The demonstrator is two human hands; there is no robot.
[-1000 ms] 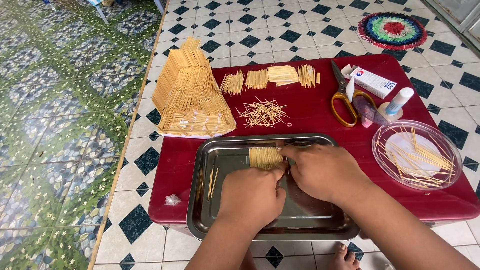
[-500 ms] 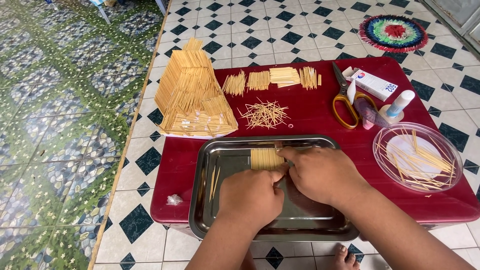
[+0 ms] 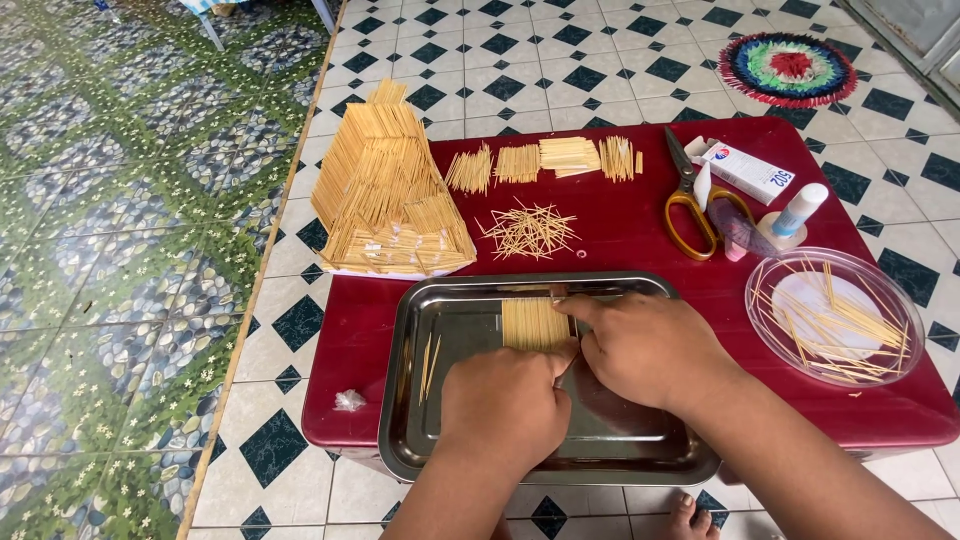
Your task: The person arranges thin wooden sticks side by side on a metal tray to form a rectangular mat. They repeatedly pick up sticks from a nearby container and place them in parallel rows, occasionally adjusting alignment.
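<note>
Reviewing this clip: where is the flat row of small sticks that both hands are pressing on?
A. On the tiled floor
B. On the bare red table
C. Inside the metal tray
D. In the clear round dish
C: the left hand and right hand press the row of sticks flat inside the metal tray.

Pale yellow stick panel [image 3: 536, 322] in a silver tray [image 3: 640, 455] on a dark red table [image 3: 640, 215]; yellow-handled scissors [image 3: 688, 212].

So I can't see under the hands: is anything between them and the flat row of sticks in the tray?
Nothing visible. The left hand and right hand both rest directly against the stick panel in the steel tray.
</note>
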